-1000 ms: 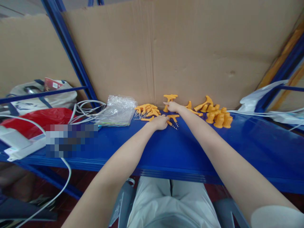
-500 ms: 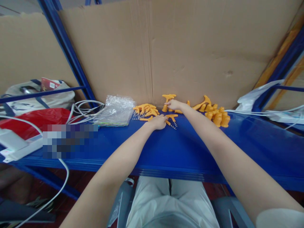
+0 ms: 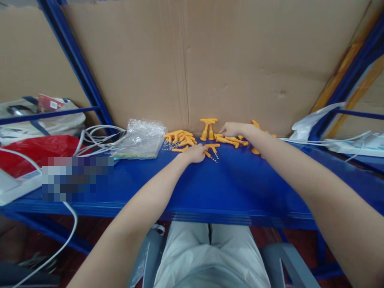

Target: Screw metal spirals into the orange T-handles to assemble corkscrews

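Observation:
My left hand point(image 3: 196, 153) is closed at the middle of the blue shelf, fingers curled round a yellow-handled corkscrew whose metal spiral point(image 3: 214, 159) sticks out to the right. Another corkscrew point(image 3: 213, 147) lies just beyond it. Left of this hand is a pile of yellow corkscrews point(image 3: 179, 136) with bare spirals. Two yellow T-handled corkscrews point(image 3: 207, 129) stand upright side by side near the cardboard. Just right of them, my right hand point(image 3: 232, 129) hovers with loosely stretched fingers above lying yellow pieces point(image 3: 228, 141); its fingertips look empty. My right forearm hides most of the yellow parts point(image 3: 255, 151) farther right.
A stack of clear plastic bags point(image 3: 141, 140) lies left of the pile, beside white cables point(image 3: 105, 132) and a red bag point(image 3: 54, 150). A cardboard sheet point(image 3: 225, 60) closes off the back. White plastic point(image 3: 315, 120) and cables are at the right.
My right hand has let go of an upright corkscrew and moved right, leaving two standing. My left hand has stayed by the same corkscrew. The view has shifted slightly.

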Tool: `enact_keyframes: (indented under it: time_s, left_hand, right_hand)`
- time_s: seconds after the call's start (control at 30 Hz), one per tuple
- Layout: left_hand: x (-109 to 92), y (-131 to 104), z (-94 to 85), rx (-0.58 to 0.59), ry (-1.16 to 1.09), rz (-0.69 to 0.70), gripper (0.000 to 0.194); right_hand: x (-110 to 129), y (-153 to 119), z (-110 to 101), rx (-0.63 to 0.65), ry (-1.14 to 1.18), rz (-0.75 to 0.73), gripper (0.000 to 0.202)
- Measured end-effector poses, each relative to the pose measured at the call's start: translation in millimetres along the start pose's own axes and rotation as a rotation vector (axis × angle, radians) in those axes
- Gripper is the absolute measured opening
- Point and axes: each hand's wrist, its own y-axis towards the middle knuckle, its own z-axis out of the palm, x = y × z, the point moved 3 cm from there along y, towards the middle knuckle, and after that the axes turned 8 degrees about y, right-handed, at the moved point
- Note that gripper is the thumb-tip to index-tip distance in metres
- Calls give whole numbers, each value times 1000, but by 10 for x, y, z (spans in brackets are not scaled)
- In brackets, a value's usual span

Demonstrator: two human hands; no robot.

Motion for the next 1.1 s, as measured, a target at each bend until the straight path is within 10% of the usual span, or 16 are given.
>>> enact_keyframes:
  time_s: [0.17, 0.4, 1.1]
  left_hand:
    - [-29, -16, -36, 14, -1, -19, 40]
    - [-42, -25, -54, 35, 29, -19, 41]
    - [-10, 1, -38, 10, 11, 3, 39]
  right_hand:
    - [-339, -335, -74, 100, -260, 190, 28]
    - [-359, -886, 365, 119, -299, 381, 41]
    - [-537, -948, 228, -341, 94, 26, 40]
